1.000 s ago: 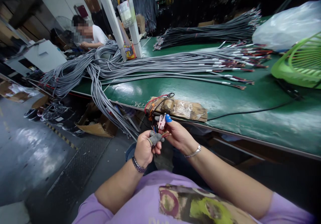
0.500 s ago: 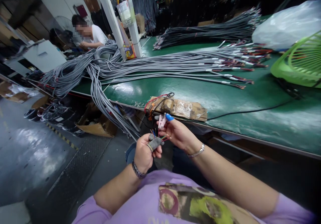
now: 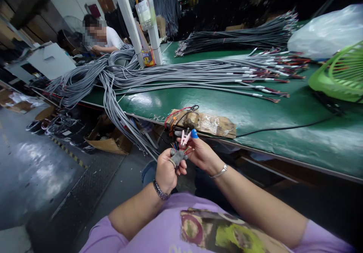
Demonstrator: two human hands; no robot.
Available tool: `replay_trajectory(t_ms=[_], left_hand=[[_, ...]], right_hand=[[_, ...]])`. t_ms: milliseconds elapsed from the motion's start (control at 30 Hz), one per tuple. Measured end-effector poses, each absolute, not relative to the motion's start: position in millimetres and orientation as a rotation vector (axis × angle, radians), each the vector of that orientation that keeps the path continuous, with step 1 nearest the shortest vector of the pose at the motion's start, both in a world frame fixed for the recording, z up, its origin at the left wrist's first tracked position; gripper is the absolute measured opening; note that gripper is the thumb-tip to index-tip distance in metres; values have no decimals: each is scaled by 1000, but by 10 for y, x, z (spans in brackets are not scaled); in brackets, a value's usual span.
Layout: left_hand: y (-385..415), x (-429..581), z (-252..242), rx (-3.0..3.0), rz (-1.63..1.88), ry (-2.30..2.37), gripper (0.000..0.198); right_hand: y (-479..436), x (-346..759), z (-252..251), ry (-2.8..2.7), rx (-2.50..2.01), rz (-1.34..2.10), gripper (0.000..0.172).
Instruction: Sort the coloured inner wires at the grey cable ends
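Observation:
Several thin coloured wires fan out from the fingers of my left hand, which is closed around them; grey covers sit on some of its fingertips. Just right of it, my right hand pinches a small pink clip between thumb and fingers, the thumb tip wrapped in blue. The clip is right above the wires; whether it touches them cannot be made out. Behind the hands, a worn wooden board with red and black leads lies at the edge of the green table.
Long grey cables stretch over the table and hang off its front edge. Black cables, a plastic bag and a green fan are farther back and right. A person sits at the far left.
The pink clip has turned, and its two arms now show spread apart. Both hands appear slightly farther right, as the whole view has shifted a little.

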State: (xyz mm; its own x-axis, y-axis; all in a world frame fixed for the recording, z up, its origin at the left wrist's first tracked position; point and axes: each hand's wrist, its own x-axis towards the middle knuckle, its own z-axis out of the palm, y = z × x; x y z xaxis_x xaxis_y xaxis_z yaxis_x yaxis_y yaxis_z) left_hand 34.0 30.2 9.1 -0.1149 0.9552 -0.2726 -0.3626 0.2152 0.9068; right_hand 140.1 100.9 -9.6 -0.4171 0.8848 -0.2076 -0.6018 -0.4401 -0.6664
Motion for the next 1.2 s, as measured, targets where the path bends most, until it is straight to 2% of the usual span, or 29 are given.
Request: replay_trajectory(t_ms=[233, 533, 733, 900, 1200], left_hand=[[312, 341, 45, 695, 1280, 1170, 26], [211, 307, -5, 783, 1295, 1230, 32], [161, 294, -87, 929, 1156, 1233, 32], [171, 272, -41, 975, 928, 1170, 31], [131, 290, -84, 836, 1226, 1213, 29]], right_hand=[[1054, 1344, -94, -477, -662, 1973, 36], [822, 1569, -53, -762, -629, 2090, 51], [640, 1696, -12, -1305, -793, 1710, 28], [671, 1738, 23, -1629, -790, 1516, 28], [582, 1716, -56, -1274, -824, 1682, 32]])
